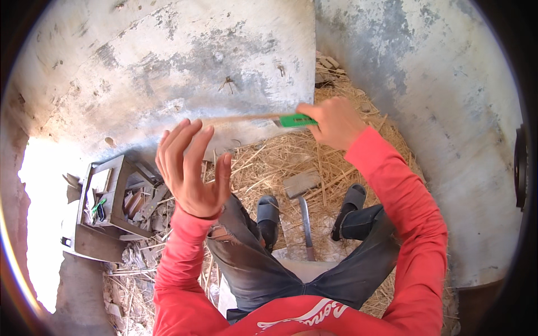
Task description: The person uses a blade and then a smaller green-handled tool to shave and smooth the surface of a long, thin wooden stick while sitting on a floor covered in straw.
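Note:
My right hand (338, 122) is closed round a green utility knife (297, 120), its blade end toward the left. A thin tan strip (241, 118), looking like split bamboo or wood, stretches leftward from beside the knife. Whether the right fingers also grip this strip is hidden. My left hand (190, 168) is raised with its fingers spread, close to the strip's left end. Nothing shows in its palm, and I cannot tell whether its fingertips touch the strip.
Between my slippered feet lies a curved blade (305, 221) with a handle, near a flat grey block (301, 183). Straw and split strips (263, 162) cover the ground. A wooden stool-like box (115, 193) at left bears small tools. Worn plaster walls (224, 61) rise ahead and right.

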Demonstrator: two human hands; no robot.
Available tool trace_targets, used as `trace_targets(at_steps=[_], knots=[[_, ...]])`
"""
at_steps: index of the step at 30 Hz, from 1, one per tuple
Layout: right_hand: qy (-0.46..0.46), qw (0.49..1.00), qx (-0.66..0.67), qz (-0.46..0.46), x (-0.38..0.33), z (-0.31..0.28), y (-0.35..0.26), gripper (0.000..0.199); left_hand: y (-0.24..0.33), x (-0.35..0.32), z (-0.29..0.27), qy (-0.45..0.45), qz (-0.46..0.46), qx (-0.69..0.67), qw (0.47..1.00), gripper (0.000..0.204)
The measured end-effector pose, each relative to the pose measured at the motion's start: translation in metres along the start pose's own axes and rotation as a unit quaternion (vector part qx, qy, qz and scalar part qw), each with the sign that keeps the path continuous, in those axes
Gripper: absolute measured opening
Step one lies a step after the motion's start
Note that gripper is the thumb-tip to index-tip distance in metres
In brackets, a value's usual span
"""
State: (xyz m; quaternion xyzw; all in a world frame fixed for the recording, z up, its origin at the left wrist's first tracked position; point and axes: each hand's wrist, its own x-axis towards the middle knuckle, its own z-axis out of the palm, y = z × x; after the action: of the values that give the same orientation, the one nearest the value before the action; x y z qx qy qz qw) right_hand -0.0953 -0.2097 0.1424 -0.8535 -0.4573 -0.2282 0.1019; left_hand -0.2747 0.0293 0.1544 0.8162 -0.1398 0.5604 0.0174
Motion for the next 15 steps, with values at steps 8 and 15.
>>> trace_targets(at_steps=[8,15], knots=[[0.005,0.995,-0.024,-0.102,-0.041,0.017,0.018,0.028,0.012,-0.109,-0.002,-0.470,-0.343,-0.399,0.709,0.034],[-0.016,0.972,0.186,0.145,-0.068,0.020,-0.029,0.055,0.053,-0.121,0.039,-0.272,-0.545,-0.609,0.508,0.036]])
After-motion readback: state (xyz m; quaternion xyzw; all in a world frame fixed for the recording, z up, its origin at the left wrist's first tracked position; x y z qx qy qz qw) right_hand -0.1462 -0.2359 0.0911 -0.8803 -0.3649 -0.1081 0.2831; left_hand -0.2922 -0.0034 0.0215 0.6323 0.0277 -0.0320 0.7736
